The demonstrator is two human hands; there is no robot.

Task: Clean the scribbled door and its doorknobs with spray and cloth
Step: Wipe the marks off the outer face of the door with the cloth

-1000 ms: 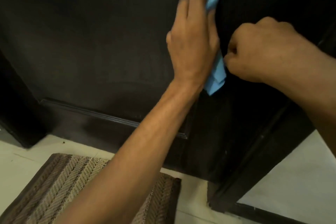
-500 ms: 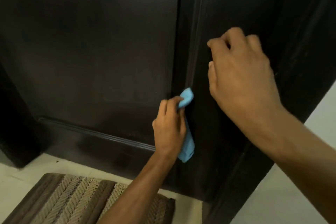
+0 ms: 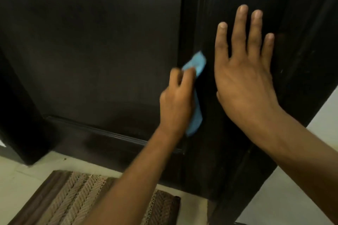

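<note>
Left hand grips blue cloth against dark door

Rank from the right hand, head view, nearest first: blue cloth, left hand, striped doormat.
1. blue cloth: just left of the right hand, on the dark door.
2. left hand: gripping the cloth, lower left; nearly level with the cloth, a close call.
3. striped doormat: on the floor, bottom left, plainly farthest.

The left hand reaches up from the lower middle on an outstretched bare forearm, back of the hand to the camera, fingers curled and gripping. The right hand comes in from the right, its fingers straight, spread and pointing upward, wrist bent back.
</note>
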